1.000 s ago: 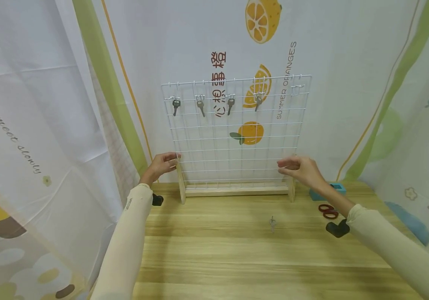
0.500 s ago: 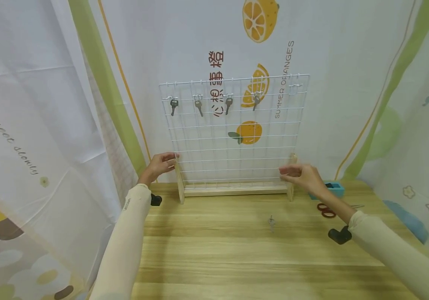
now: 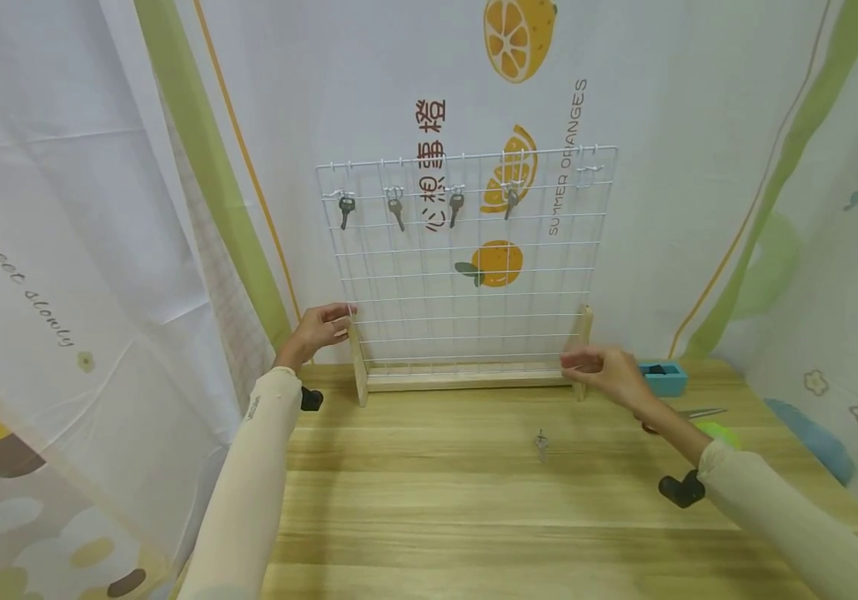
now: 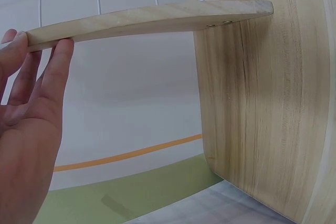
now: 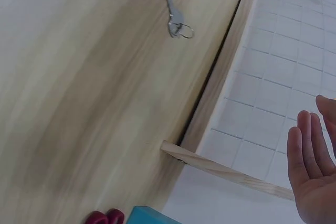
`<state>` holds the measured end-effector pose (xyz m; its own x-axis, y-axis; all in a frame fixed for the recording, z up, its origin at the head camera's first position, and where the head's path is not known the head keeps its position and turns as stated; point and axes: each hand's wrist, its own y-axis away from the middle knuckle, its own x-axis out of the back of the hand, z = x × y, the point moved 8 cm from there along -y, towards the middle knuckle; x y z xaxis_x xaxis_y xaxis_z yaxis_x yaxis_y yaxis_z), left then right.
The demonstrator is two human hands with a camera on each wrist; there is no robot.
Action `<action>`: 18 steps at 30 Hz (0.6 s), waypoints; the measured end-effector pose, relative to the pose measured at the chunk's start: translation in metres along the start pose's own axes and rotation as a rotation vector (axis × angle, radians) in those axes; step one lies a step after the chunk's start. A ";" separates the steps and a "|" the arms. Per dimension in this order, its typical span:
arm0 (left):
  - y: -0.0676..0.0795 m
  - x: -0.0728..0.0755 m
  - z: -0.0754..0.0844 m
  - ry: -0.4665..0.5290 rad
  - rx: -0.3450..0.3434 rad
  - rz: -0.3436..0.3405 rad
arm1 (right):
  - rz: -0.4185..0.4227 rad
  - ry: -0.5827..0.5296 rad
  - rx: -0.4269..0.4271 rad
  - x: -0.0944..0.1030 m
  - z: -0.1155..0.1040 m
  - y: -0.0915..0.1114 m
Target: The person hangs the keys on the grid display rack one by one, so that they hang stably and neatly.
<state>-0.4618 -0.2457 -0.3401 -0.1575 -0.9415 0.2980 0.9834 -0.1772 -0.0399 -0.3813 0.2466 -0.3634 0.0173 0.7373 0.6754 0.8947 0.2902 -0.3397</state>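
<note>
A white wire grid rack stands upright in a wooden base at the back of the table. Several keys hang from hooks along its upper part, among them a dark key at the far left. My left hand pinches the top of the left wooden upright, thumb on one side and fingers on the other. Apart from the right upright, my right hand holds nothing, its fingers fairly straight. On the table before the rack lies a key with a ring.
At the right of the table sit a light blue box and scissors, partly behind the right forearm. The white hook at the rack's top right bears no key. A printed curtain hangs behind.
My right hand has moved down and slightly right, away from the top of the right upright. The left hand stays at the left upright, and the rack stands as before.
</note>
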 end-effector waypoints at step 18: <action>-0.004 0.002 -0.002 0.004 -0.019 -0.001 | -0.071 0.026 0.014 -0.032 0.024 0.019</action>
<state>-0.4661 -0.2473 -0.3415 -0.1589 -0.9423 0.2946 0.9813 -0.1835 -0.0577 -0.3762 0.2434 -0.4072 -0.0345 0.6984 0.7149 0.8875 0.3503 -0.2994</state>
